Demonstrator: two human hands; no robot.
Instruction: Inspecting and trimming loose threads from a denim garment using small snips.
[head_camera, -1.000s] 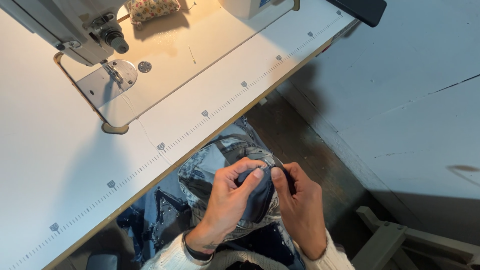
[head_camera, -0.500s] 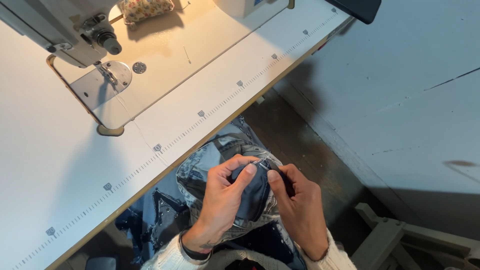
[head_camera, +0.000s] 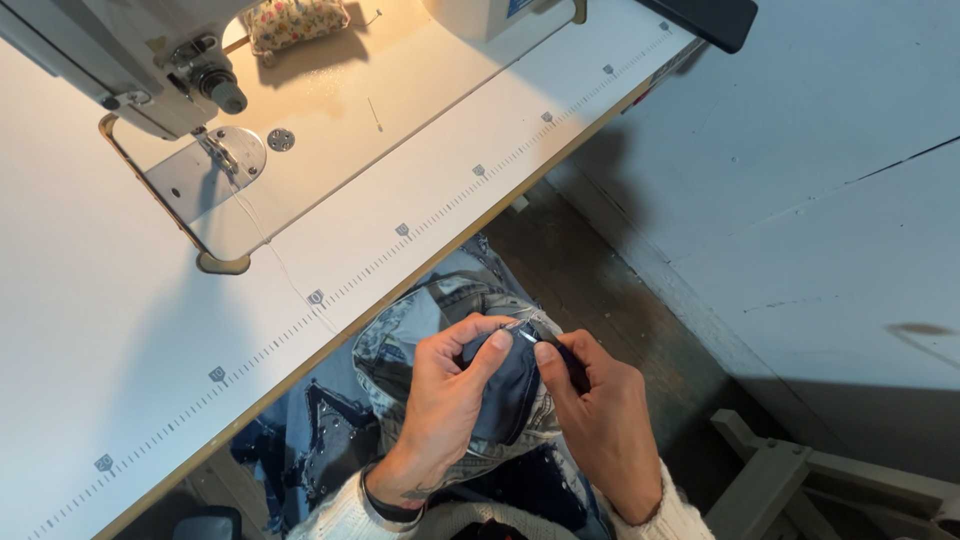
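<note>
Working in the lap, below the bench (head_camera: 420, 260) edge: left hand (head_camera: 450, 400) cups a dark fabric piece (head_camera: 510, 390), right hand (head_camera: 600, 420) pinches a small tool at its top edge; can't tell how much is done, sewing machine (head_camera: 150, 60) sits idle w/ nothing under it

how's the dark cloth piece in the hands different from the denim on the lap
The dark cloth piece is plain navy; the denim is pale, washed and patterned. The dark piece is small and pinched between the left hand and right hand; the denim is larger and lies loose beneath. Both are fabric.
</note>
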